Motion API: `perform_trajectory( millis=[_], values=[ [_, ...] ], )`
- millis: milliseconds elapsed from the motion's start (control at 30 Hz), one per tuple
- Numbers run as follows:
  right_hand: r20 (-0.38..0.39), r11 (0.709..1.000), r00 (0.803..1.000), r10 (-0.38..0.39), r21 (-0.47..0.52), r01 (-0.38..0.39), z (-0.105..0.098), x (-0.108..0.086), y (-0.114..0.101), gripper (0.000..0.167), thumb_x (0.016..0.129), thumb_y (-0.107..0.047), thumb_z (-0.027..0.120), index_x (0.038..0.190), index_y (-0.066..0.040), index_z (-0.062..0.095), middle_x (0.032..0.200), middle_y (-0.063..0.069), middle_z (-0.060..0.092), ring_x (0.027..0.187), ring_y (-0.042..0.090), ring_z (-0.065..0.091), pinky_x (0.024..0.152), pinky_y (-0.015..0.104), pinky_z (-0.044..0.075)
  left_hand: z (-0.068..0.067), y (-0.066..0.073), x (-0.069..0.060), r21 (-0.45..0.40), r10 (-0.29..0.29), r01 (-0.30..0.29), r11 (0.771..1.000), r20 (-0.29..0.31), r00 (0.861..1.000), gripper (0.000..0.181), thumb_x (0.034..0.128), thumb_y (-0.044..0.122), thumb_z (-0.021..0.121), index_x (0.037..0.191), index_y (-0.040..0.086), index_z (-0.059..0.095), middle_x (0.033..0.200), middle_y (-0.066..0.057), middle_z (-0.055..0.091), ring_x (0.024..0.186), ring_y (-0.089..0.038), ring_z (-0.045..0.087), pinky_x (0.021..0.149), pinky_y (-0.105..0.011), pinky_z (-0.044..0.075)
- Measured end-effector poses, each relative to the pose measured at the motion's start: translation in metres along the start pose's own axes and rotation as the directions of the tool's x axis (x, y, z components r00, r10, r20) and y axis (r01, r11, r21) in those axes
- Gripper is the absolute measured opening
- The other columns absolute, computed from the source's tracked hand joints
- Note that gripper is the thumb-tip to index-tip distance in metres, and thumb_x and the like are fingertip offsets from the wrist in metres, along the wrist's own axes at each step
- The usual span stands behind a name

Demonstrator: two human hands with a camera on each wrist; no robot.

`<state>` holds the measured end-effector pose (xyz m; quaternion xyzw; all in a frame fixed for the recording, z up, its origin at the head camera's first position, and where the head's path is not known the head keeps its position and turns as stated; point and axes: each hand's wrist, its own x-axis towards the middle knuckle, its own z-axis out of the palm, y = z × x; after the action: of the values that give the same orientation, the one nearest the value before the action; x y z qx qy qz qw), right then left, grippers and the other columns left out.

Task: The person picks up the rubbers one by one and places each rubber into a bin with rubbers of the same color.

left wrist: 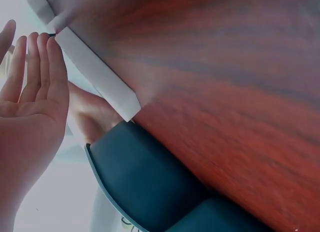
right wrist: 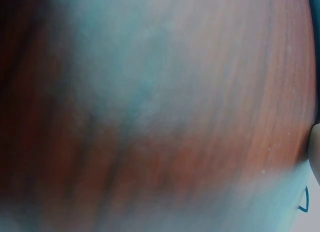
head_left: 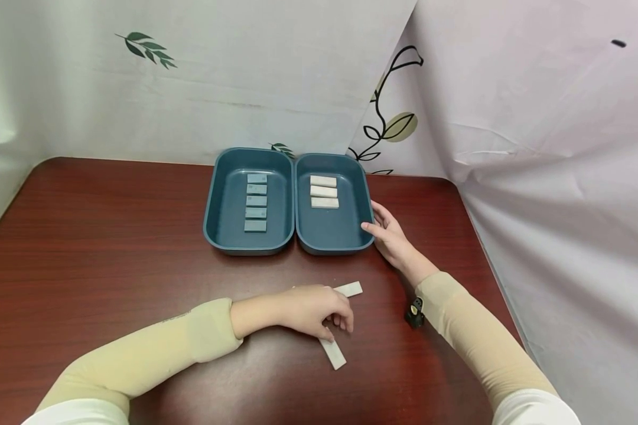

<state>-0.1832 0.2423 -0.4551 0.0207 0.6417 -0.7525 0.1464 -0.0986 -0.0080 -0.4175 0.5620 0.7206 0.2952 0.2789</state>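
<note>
My left hand (head_left: 319,308) hovers low over the table, palm down, between two white rectangular blocks. One white block (head_left: 334,354) lies at the thumb's tip in the head view; whether they touch is unclear. Another white block (head_left: 349,288) sticks out beyond the knuckles, partly covered. In the left wrist view the fingers look fairly straight, with a white block (left wrist: 97,75) beside the fingertips. My right hand (head_left: 390,236) grips the near right corner of the right blue tray (head_left: 334,248), thumb over the rim and fingers outside. Three white blocks (head_left: 324,192) lie inside that tray.
Against the right tray stands a left blue tray (head_left: 248,251), with several blue blocks (head_left: 256,201) in a column. Both are on a dark red wooden table (head_left: 111,254). White patterned cloth (head_left: 218,88) hangs behind and on the sides.
</note>
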Motion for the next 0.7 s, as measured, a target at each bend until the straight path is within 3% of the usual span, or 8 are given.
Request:
perform_trajectory(
  millis=[533,700],
  values=[
    [0.002,1.0,1.0,-0.003,-0.005,0.003,0.0006,-0.0005,-0.0006,0.071,0.103,0.006,0.053,0.167,-0.006,0.026,0.166,0.015,0.036,0.132,0.008,0.054,0.1,0.017,0.055,0.0081,0.0001,0.003,0.124,-0.057,0.045,0.991,0.099,0.993,0.029,0.0832,0.009,0.089,0.109,0.019,0.079,0.099,0.01,0.071,0.088,0.004,0.061,0.08,-0.007,0.046],
    [0.001,1.0,1.0,-0.002,-0.005,0.002,0.0,0.0002,-0.0001,0.07,0.104,0.006,0.052,0.168,-0.006,0.025,0.168,0.016,0.034,0.134,0.007,0.053,0.101,0.016,0.054,0.0081,-0.0009,0.0036,0.175,-0.037,0.014,0.984,0.129,0.991,0.026,0.0847,0.011,0.088,0.107,0.02,0.079,0.098,0.011,0.07,0.088,0.003,0.061,0.08,-0.007,0.046]
  ],
)
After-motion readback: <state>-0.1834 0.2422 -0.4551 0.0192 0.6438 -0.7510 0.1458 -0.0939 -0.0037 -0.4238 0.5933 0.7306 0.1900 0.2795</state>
